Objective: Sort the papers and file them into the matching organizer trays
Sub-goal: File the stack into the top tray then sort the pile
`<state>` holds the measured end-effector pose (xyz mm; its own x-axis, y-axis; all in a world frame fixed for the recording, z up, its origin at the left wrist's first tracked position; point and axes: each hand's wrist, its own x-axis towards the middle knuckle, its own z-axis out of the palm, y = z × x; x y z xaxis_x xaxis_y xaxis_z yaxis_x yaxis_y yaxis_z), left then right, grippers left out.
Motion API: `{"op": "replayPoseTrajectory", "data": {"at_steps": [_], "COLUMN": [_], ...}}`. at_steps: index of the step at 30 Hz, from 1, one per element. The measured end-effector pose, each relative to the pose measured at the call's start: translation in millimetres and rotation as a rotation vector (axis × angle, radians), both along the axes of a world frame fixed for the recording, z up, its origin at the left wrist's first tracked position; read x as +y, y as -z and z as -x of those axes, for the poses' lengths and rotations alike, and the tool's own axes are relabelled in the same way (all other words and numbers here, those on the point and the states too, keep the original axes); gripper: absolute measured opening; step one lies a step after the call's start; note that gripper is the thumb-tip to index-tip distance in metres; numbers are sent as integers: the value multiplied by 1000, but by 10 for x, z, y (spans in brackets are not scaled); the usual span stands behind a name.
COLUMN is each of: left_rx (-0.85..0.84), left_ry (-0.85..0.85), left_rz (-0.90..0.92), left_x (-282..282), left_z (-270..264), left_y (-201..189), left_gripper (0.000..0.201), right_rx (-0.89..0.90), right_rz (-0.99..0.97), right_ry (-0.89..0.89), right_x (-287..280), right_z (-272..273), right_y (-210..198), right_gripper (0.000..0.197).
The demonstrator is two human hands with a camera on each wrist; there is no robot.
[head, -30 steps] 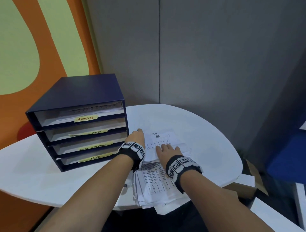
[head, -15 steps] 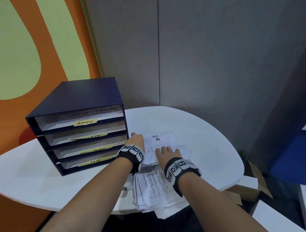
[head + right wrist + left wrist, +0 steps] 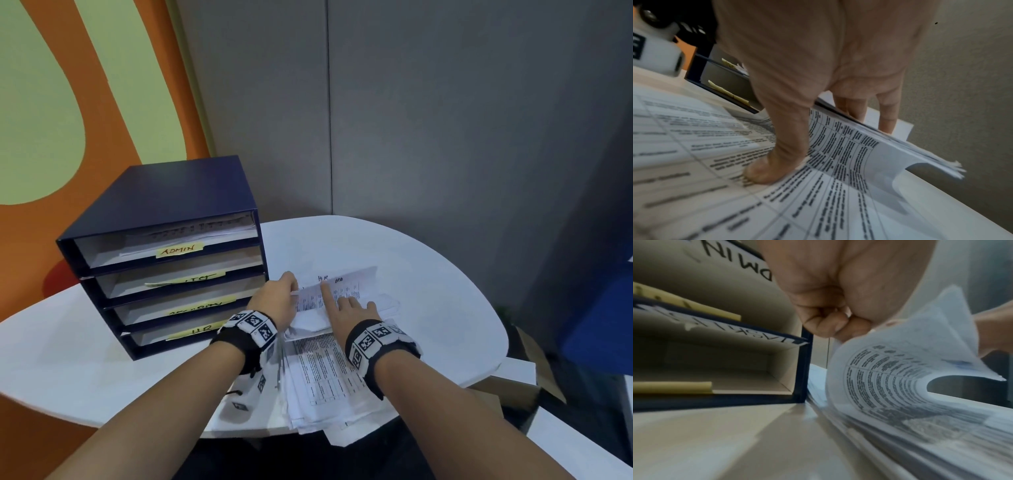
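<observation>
A dark blue organizer (image 3: 164, 198) stands on the white table (image 3: 428, 291), its four trays labelled with yellow notes; the bottom one reads HR (image 3: 202, 330). To its right lies a stack of printed papers (image 3: 322, 377), reaching over the table's front edge. The top sheets (image 3: 346, 279) are curled up and back, with "HR" handwritten on them. My left hand (image 3: 286, 293) pinches their left edge (image 3: 851, 344). My right hand (image 3: 342, 305) lies on them with the index finger stretched toward the "HR" mark. Its thumb (image 3: 766, 168) presses the page below, its fingers (image 3: 887, 116) rest on top.
Grey partition panels (image 3: 445, 120) close off the back, and an orange and green wall (image 3: 51, 102) stands at the left. Cardboard boxes (image 3: 513, 380) sit low beyond the table's right edge, next to a blue object (image 3: 603, 308). The ADMIN tray (image 3: 178, 249) holds papers.
Both hands lay flat on the top sheet before. Now my left hand pinches the sheets' left edge, they are curled up, and my right index finger points at the "HR" mark.
</observation>
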<state>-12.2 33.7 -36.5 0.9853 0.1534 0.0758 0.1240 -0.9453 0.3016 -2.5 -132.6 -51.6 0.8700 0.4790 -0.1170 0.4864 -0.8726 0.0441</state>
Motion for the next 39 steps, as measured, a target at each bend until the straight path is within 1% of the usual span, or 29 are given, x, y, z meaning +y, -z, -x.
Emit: {"op": "replayPoseTrajectory", "data": {"at_steps": [2, 5, 7, 9, 11, 13, 16, 18, 20, 22, 24, 25, 26, 28, 30, 32, 37, 39], "left_rx": [37, 133, 192, 228, 281, 354, 411, 419, 401, 314, 215, 190, 189, 243, 286, 287, 175, 166], "left_ry": [34, 180, 230, 246, 262, 269, 266, 250, 232, 219, 192, 174, 151, 102, 68, 57, 32, 38], "left_rz": [113, 121, 103, 79, 58, 15, -43, -57, -91, -140, -185, -189, -185, -198, -240, -302, -354, -359], "left_x": [75, 165, 192, 192, 168, 135, 104, 92, 64, 25, -10, -32, -50, -86, -110, -131, -120, -81], "left_z": [56, 121, 149, 162, 154, 157, 123, 79, 23, -43, -139, -187, -231, -300, -334, -346, -405, -383], "left_y": [31, 21, -28, -115, -198, -287, -373, -399, -411, -395, -322, -280, -225, -121, -9, 81, 82, 33], "left_gripper": [19, 18, 17, 18, 21, 29, 44, 51, 49, 40, 35, 37, 42, 52, 58, 61, 43, 33], "right_rx": [-24, 16, -44, -135, -206, -263, -300, -241, -159, -123, -143, -158, -165, -160, -137, -135, -138, -139], "right_rz": [-52, -26, 49, 109, 152, 185, 227, 195, 105, 34, 18, 25, 36, 53, 63, 66, 69, 78], "right_ry": [6, 6, 0, 20, 47, 49, -16, -79, -98, -89, -76, -74, -79, -102, -96, -76, -58, -58], "right_x": [11, 12, 16, 51, 106, 148, 134, 100, 55, 26, 19, 24, 29, 28, 10, -2, -1, 9], "right_z": [7, 31, 62, 134, 212, 262, 222, 160, 123, 98, 89, 93, 102, 118, 122, 111, 80, 76], "right_y": [29, 47, 40, 23, 11, 9, 10, -11, -27, -8, 3, 2, -1, -14, -16, -7, 4, 4], "right_gripper": [101, 99, 85, 63, 46, 39, 42, 45, 45, 49, 55, 56, 54, 48, 45, 44, 43, 44]}}
